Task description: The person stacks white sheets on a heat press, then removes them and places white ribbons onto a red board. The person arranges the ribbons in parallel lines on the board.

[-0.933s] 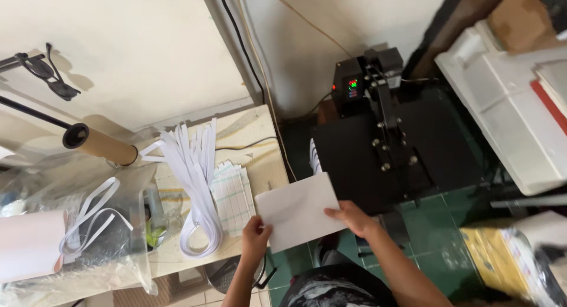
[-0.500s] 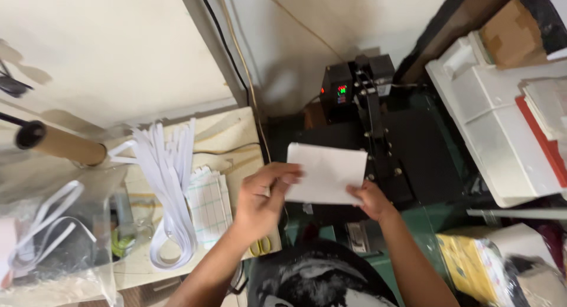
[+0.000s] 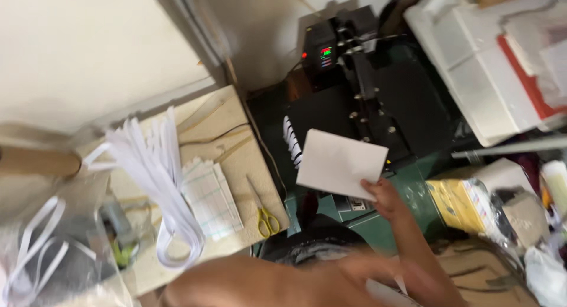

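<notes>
So the right hand (image 3: 384, 199) has its fingers pinched on the bottom right corner of a white sheet (image 3: 341, 163), holding it up flat over the front edge of the black heat press (image 3: 354, 106), which sits on a green stand (image 3: 413, 195). The sheet covers part of the press plate, and a few white strips poke out just to its left. The left arm is a blurry smear across the bottom of the frame, and honestly I can't tell what the left hand's fingers are doing since the hand itself is lost in the blur. Off to the left, the wooden worktop (image 3: 236, 124) has yellow-handled scissors (image 3: 264, 215), a stack of gridded white cards (image 3: 209, 195) and a bundle of white straps (image 3: 153, 171).
</notes>
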Available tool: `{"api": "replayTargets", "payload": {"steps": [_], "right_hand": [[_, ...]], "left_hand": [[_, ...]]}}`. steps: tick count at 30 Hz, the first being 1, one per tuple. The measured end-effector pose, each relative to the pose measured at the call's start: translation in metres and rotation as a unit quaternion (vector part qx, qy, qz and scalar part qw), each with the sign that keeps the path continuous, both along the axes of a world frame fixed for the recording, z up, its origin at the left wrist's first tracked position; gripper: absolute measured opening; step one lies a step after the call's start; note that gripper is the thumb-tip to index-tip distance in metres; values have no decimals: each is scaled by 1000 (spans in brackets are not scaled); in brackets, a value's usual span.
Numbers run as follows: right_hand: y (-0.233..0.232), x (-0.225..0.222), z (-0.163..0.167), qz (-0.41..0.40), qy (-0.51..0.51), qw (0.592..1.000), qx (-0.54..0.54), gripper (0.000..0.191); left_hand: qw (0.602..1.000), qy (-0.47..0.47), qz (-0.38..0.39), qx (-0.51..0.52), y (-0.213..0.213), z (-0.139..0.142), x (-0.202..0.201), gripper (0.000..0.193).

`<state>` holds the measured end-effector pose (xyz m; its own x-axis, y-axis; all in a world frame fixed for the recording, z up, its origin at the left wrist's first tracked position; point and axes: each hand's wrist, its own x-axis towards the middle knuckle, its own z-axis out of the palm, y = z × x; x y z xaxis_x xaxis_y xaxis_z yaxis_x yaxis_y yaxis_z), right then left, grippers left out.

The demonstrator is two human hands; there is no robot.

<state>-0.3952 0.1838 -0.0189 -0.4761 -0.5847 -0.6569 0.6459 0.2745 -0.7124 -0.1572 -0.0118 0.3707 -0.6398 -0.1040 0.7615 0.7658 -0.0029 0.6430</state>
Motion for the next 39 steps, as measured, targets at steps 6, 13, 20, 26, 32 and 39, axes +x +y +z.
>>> {"api": "replayTargets", "payload": {"steps": [6,13,20,26,32,39], "right_hand": [[-9,44,6,15,43,997,57,39],[2,108,33,143,56,984,85,48],[34,174,37,68,28,988,135,39],[99,181,41,-69,100,985,120,32],[141,223,60,-140,-24,990,14,37],[176,286,23,-42,2,999,12,53]], "left_hand": [[798,-463,371,-108,-64,-214,56,32],[705,-634,201,246,-37,-366,181,52],[717,-675,33,169,-42,-346,126,43],[815,-571,20,-96,-31,-328,64,34],[736,-675,-20,-35,20,-322,80,35],[760,-649,-32,-21,56,-366,150,30]]}}
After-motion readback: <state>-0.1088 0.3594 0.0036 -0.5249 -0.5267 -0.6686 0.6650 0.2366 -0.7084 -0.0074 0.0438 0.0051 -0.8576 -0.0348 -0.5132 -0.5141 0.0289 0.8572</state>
